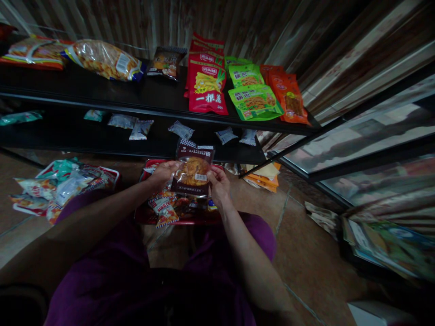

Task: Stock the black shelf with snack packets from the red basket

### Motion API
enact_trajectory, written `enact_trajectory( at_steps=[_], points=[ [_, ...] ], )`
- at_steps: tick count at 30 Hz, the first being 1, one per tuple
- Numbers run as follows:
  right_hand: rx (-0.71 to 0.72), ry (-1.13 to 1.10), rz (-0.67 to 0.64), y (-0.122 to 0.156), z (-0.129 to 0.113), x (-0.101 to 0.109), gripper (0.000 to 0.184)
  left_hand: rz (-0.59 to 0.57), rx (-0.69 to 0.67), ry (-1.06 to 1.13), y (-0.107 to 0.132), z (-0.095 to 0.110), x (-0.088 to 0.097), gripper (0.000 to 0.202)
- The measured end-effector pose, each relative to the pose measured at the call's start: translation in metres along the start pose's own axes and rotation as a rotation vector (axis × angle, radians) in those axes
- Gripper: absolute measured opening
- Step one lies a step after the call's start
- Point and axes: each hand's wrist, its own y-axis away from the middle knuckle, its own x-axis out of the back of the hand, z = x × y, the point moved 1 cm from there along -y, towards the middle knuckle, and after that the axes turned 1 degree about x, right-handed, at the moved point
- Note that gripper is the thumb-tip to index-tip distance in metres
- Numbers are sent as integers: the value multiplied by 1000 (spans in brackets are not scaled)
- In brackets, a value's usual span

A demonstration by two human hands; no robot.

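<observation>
Between both hands I hold a dark brown snack bag [193, 168] with a clear window that shows golden pieces. My left hand [165, 174] pinches its left edge, and my right hand [218, 182] grips the right edge. Under the bag is a red basket [183, 222], partly covered by it, with several snack packets inside. One small white and orange packet [165, 209] lies at the basket's near left. A similar dark packet [166, 63] lies on the top shelf, beside upright red snack bags [208, 83].
A black two-tier shelf [136, 97] spans the front. Green bags [254, 100] and orange bags [287, 96] stand at its right end. Small packets [141, 129] lie on the lower tier. Another filled basket [113, 174] sits left; books [380, 244] are stacked right.
</observation>
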Motion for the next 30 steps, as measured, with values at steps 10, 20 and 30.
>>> enact_trajectory(
  at_steps=[10,20,30],
  points=[
    [-314,23,-202,12,-9,4,36,194,-51,22,-9,11,9,6],
    [-297,-47,-230,15,-4,3,35,126,-35,146,-7,12,4,15],
    [-192,-85,-174,9,-6,8,29,-215,92,73,8,-1,3,18]
  ],
)
